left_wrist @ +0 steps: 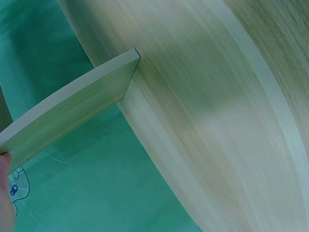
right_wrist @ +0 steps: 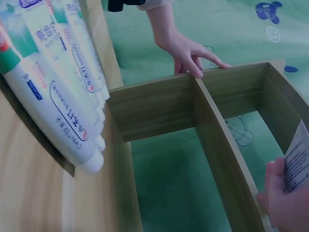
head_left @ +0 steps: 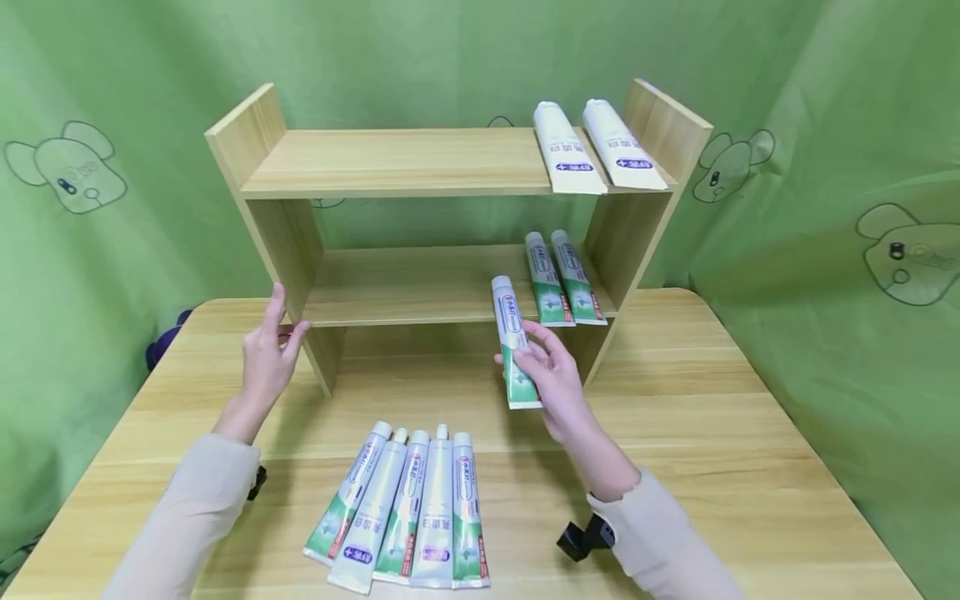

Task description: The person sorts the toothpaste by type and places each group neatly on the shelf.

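Note:
My right hand (head_left: 555, 379) grips a green-and-white toothpaste tube (head_left: 508, 312), cap end up, in front of the middle board of a wooden shelf (head_left: 405, 283). In the right wrist view the tube's printed back (right_wrist: 297, 159) shows beside the fingers. My left hand (head_left: 268, 358) touches the shelf's left side, with the thumb at the front edge of the middle board and the index finger stretched along the side panel. Two green-and-white tubes (head_left: 549, 279) lie side by side at the right of the middle board, close to the held tube.
Two white tubes (head_left: 567, 150) lie on the right of the top board. On the wooden table (head_left: 675, 433), several tubes (head_left: 408, 508), green-and-white and white ones mixed, lie fanned out in front of the shelf. A green curtain (head_left: 420, 67) hangs behind.

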